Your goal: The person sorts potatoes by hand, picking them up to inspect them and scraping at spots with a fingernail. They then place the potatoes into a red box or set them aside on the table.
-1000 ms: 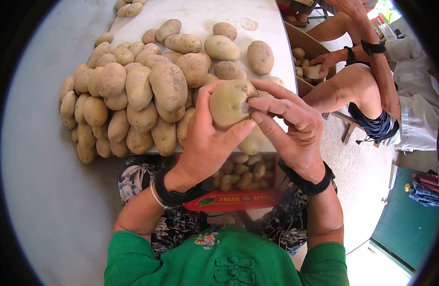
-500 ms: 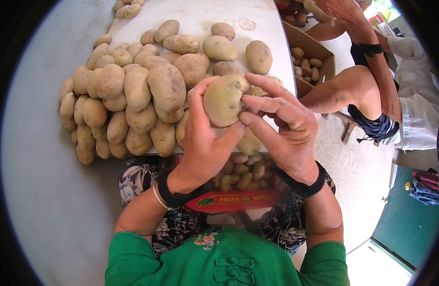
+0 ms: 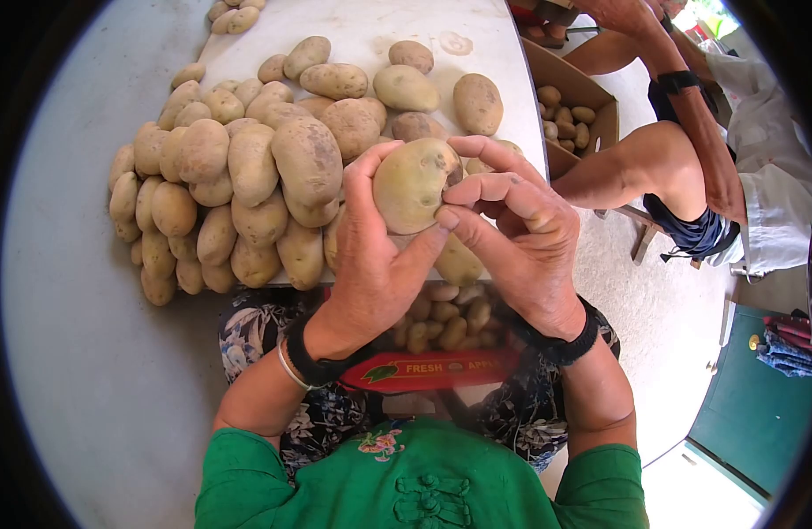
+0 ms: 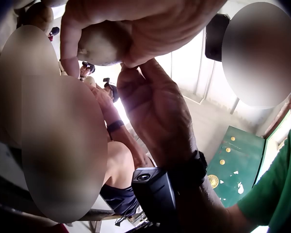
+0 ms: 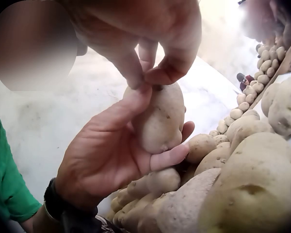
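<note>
Gripping one smooth oval potato (image 3: 410, 185): left hand (image 3: 379, 273) wraps it, right hand (image 3: 529, 238) pinches its tip.

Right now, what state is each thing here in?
potato, held up above the table, gripped by the left hand
right hand, fingertips pinching at the potato's end
potato pile, heaped loose on the white table
red box, open, small potatoes inside
cardboard box, open, small potatoes inside

the left hand (image 3: 370, 264) hides the potato's (image 3: 412, 185) underside; the red box (image 3: 432, 370) sits half covered.
</note>
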{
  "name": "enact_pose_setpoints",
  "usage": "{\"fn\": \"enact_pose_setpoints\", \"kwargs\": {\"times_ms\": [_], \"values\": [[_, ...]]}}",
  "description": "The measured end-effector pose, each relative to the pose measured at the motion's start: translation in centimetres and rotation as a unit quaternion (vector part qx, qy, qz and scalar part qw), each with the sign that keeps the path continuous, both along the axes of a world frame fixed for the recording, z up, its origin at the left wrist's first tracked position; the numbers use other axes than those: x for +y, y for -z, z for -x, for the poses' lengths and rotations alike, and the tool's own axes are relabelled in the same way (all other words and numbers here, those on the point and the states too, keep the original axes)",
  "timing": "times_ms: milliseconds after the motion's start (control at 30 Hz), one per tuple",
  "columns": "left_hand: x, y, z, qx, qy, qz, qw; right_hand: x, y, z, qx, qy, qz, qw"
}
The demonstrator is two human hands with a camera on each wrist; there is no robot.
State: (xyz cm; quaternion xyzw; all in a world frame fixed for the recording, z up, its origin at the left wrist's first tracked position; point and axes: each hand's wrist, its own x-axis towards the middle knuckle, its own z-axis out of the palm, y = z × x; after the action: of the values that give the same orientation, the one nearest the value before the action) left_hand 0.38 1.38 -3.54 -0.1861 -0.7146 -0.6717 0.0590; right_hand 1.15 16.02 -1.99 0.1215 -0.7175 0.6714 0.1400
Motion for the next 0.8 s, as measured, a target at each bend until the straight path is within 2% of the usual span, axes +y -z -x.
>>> {"fn": "enact_pose_setpoints", "kwargs": {"times_ms": [133,200,333,400,567,633,800], "values": [[0.19,-0.19,-0.16,-0.055,0.031,-0.058,0.996,0.28,-0.11,0.1,0.011,-0.017,-0.012,1.0],[-0.01,-0.48,-0.14,-0.062,0.039,-0.063,0.995,0.15,0.15,0.0,-0.005,-0.044,0.079,0.996],[0.19,-0.21,-0.17,-0.071,0.057,-0.094,0.991,0.05,-0.48,-0.26,-0.031,-0.043,0.117,0.992],[0.32,-0.19,-0.33,-0.081,0.059,-0.104,0.99,0.38,-0.62,-0.32,-0.023,-0.037,0.044,0.998],[0.56,-0.14,-0.26,-0.092,0.048,-0.097,0.99,0.46,-0.38,-0.05,-0.007,-0.009,0.022,1.0],[0.51,-0.05,-0.22,-0.048,0.027,-0.03,0.998,0.58,-0.43,0.0,0.003,0.001,-0.001,1.0],[0.36,-0.02,-0.14,-0.009,-0.001,0.027,1.0,0.87,-0.84,0.08,0.013,0.011,-0.073,0.997]]}}
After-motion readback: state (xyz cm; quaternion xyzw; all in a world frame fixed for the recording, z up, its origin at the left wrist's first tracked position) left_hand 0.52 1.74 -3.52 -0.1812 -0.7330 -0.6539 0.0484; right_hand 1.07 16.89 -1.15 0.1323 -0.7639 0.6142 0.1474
